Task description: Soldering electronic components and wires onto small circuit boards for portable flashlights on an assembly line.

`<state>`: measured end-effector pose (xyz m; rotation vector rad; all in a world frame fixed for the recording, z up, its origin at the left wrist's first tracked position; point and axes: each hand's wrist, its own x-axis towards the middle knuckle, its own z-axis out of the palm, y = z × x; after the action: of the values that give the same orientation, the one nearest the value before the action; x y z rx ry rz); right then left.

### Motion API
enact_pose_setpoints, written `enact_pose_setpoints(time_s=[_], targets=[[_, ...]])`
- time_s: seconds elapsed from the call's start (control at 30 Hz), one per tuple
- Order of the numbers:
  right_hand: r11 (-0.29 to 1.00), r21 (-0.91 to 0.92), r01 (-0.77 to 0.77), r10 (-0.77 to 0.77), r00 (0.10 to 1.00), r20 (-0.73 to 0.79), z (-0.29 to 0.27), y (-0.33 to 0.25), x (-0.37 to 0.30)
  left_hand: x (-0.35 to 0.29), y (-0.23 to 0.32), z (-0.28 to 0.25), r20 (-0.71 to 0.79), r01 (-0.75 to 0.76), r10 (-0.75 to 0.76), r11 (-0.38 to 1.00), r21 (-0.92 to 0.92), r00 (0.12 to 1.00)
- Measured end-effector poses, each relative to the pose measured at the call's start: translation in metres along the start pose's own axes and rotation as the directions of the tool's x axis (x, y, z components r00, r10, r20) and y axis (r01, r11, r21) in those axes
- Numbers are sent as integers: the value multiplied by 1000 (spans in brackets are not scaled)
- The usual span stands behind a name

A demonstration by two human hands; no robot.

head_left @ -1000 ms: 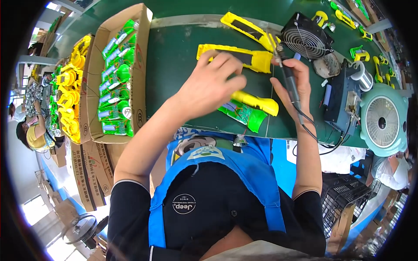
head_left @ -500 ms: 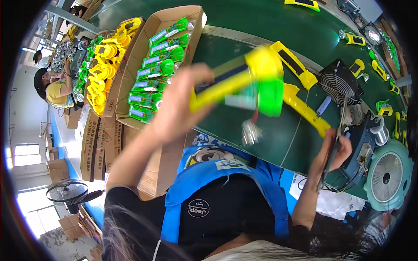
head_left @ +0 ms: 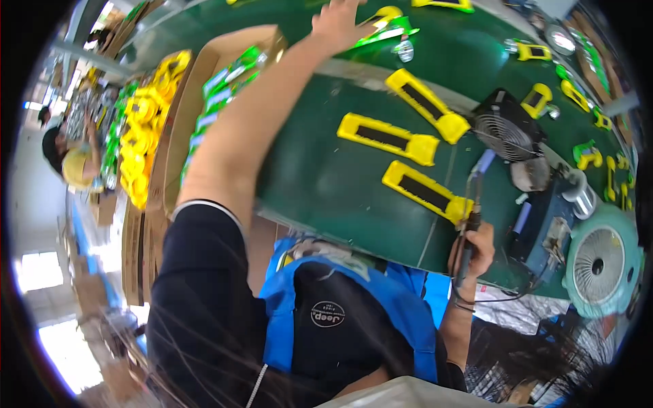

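My left arm stretches to the far side of the bench. At its end my left hand (head_left: 336, 27) has its fingers apart, with the thumb against or beside a yellow-and-green lamp body (head_left: 385, 28); blur hides the exact contact. A silver bulb (head_left: 404, 50) hangs out of that lamp body. My right hand (head_left: 481, 246) is closed round the dark handle of a soldering iron (head_left: 466, 250), near the bench's front edge. Just past the iron, a yellow lamp shell (head_left: 416, 188) with a dark panel lies on the green top. Two similar yellow shells (head_left: 381, 134) lie farther off.
Left of the bench stands a cardboard box (head_left: 180, 129) of green lamp parts, partly behind my arm. Another box holds yellow parts (head_left: 143, 112). To the right are a black fan (head_left: 507, 129), a solder spool (head_left: 579, 195) and a pale green fan (head_left: 598, 262). Far left, another person sits.
My left hand has carried the lamp body away from in front of me to the far side. The right hand with the iron has come lower and left. Three shells now show unobstructed.
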<state>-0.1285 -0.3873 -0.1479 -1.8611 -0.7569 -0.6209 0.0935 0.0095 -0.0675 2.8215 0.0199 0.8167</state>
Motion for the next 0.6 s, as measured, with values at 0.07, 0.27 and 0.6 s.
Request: enact_pose_setpoints(time_s=[0.07, 0.27, 0.6], targets=[[980, 164, -111, 138, 977, -163, 3, 1, -12, -13, 21, -100, 83, -120, 167, 906, -407, 982], [989, 141, -40, 16, 986, 164, 14, -4, 3, -167, -91, -272, 699, 3, -174, 971, 239, 693], [961, 274, -48, -9, 979, 203, 41, -18, 29, -250, -146, -227, 559, 32, -34, 999, 13, 829]])
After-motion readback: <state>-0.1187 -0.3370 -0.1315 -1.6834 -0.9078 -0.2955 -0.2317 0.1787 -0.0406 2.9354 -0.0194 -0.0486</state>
